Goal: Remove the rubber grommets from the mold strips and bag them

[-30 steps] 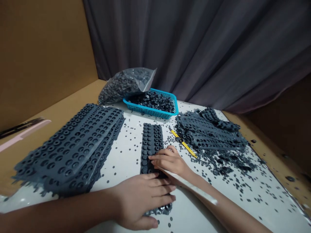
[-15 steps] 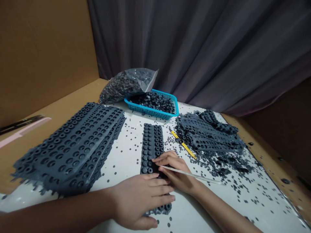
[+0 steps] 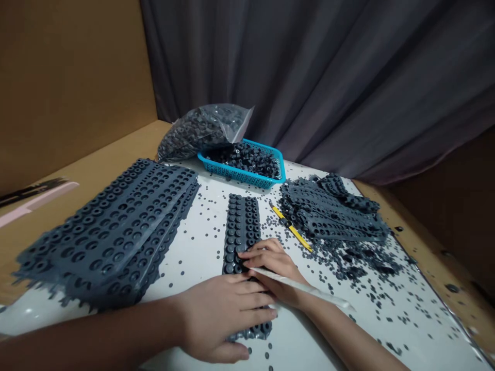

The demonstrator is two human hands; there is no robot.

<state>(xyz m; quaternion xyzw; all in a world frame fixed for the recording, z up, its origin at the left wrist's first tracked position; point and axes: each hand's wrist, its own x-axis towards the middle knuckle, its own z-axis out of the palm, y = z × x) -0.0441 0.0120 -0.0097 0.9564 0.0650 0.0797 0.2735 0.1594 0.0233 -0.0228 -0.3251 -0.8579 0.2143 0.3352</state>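
A dark grey rubber strip (image 3: 243, 221) with rows of round studs and holes lies lengthwise on the white table. My left hand (image 3: 222, 314) rests flat across its near part, fingers stretched out. Pinched in my right hand (image 3: 273, 265) is a long thin pale tool (image 3: 305, 288), whose back end sticks out over the wrist. The right fingers touch the strip just beyond the left hand, and they hide the tool's tip.
A stack of dark rubber sheets (image 3: 116, 226) lies left; trimmed sheets (image 3: 332, 211) lie right amid scattered small dark discs. A yellow cutter knife (image 3: 296, 232) is beside them. Behind stand a blue basket (image 3: 243, 178) of small dark parts and a filled plastic bag (image 3: 197, 129).
My right hand has shifted slightly left along the strip, and the pale tool has turned to show a broader side. My left hand stays flat on the strip.
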